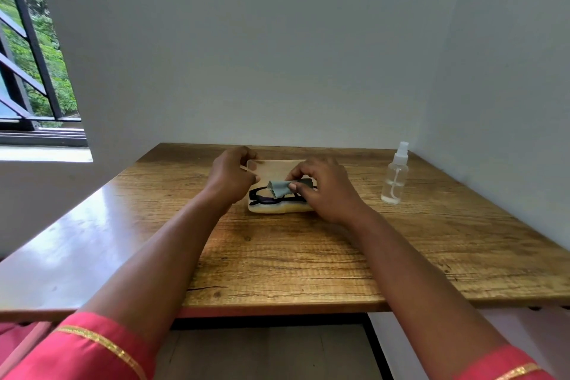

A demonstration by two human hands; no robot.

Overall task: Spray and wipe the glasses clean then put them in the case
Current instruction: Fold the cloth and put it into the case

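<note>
Glasses (271, 198) lie folded in the open case (279, 209) at the middle of the table (277, 256), black frame against the pale lining, with the lid (271, 167) laid back behind them. Right hand (324, 187) pinches a grey cloth (279, 188) between thumb and fingertips, holding it just over the glasses. Left hand (231, 173) sits at the case's left end with fingers curled in; whether it grips the lid edge or nothing at all, I cannot tell from here. Spray bottle (394, 177) stands upright well off to the right, near the wall.

By the look of it the task is close to done, with only the cloth to settle and the lid to close. Trouble could come from that cloth: if it bunches over the frame or hangs past the rim, the lid may not shut flush. A temple arm sitting proud of the case could be nipped when the lid comes down. Pressing on the lenses through the cloth might smear them again.
</note>
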